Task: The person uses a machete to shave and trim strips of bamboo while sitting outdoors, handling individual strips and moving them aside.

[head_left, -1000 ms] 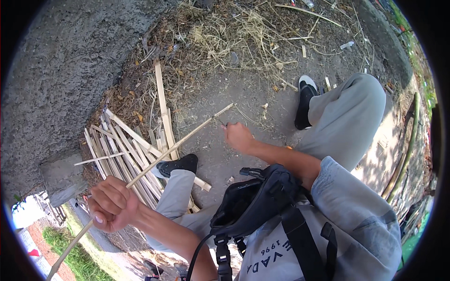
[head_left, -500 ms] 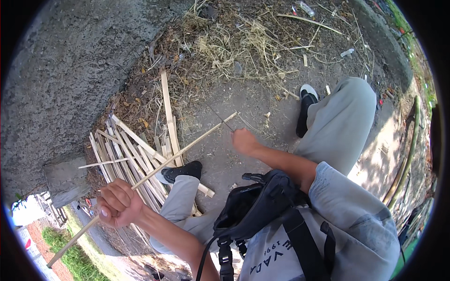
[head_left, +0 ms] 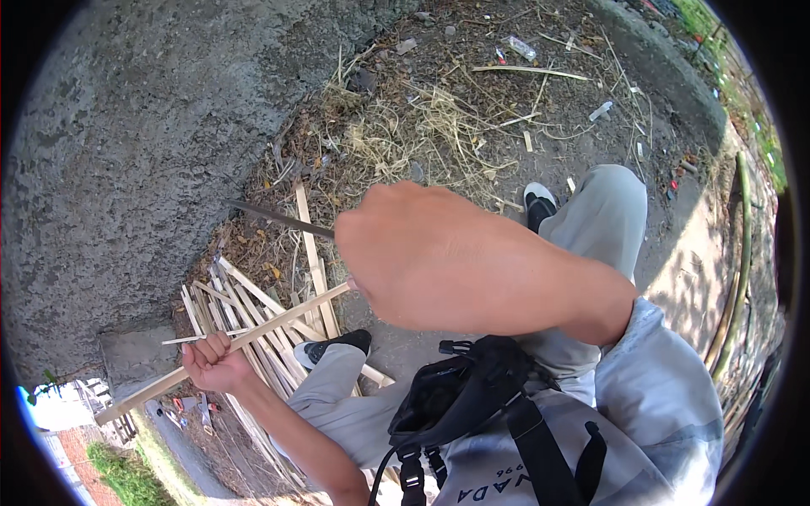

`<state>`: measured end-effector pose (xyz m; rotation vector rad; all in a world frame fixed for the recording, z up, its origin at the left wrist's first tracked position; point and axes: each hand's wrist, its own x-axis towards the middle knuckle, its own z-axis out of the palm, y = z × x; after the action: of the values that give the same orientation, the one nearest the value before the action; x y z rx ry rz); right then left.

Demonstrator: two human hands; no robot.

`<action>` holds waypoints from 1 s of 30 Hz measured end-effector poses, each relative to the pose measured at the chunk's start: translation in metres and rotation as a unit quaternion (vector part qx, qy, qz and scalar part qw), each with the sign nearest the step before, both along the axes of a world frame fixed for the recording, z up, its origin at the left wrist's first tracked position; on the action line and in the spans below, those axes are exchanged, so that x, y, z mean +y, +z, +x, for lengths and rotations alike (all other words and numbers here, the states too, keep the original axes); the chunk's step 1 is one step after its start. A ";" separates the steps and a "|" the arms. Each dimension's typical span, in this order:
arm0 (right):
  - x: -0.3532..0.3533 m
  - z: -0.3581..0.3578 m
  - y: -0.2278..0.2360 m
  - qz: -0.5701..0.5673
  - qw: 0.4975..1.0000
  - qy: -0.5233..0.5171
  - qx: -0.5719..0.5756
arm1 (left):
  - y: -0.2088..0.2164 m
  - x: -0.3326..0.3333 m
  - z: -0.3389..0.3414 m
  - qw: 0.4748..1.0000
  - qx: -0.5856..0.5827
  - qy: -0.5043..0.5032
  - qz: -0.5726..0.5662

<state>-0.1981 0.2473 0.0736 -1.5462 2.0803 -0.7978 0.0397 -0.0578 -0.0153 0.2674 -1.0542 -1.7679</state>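
While the right hand fills mid-frame, its fingers are hidden; it seems fisted on a dark blade, handle unseen. At lower left, the left hand wraps a bamboo strip that crosses above the strip pile. Bare ground lies open at upper left.

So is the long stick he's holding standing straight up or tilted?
Tilted. The bamboo strip slants from the left hand up toward the right hand, above the pile of strips.
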 end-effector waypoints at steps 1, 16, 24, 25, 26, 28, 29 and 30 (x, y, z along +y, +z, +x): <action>0.005 -0.002 0.015 -0.035 0.997 0.056 0.032 | 0.000 0.002 -0.008 0.997 -0.011 0.065 0.030; 0.034 0.027 0.030 -0.164 0.979 0.074 -0.093 | 0.104 0.210 -0.072 0.929 -0.299 0.029 0.215; 0.058 -0.007 0.042 -0.090 0.982 0.096 -0.139 | 0.023 -0.002 -0.044 1.000 -0.008 -0.022 0.018; 0.059 -0.015 0.045 -0.065 0.986 0.063 -0.138 | 0.016 -0.013 -0.050 0.999 -0.014 -0.048 0.001; 0.047 -0.028 0.023 -0.043 0.988 0.021 -0.149 | 0.007 -0.001 -0.067 0.997 -0.074 -0.026 -0.009; 0.034 -0.039 0.000 -0.065 0.985 -0.092 -0.131 | 0.031 0.012 -0.079 0.982 -0.172 -0.032 -0.073; 0.023 -0.043 -0.031 -0.089 0.978 -0.152 -0.113 | 0.038 0.017 -0.086 0.982 -0.172 -0.021 -0.074; 0.013 -0.044 -0.059 -0.054 0.961 -0.217 -0.164 | 0.037 0.021 -0.098 0.984 -0.164 -0.010 -0.075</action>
<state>-0.2419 0.2604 0.0150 -0.9247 2.1691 -1.2458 -0.0580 -0.0371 0.0221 0.4672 -1.4211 -1.6861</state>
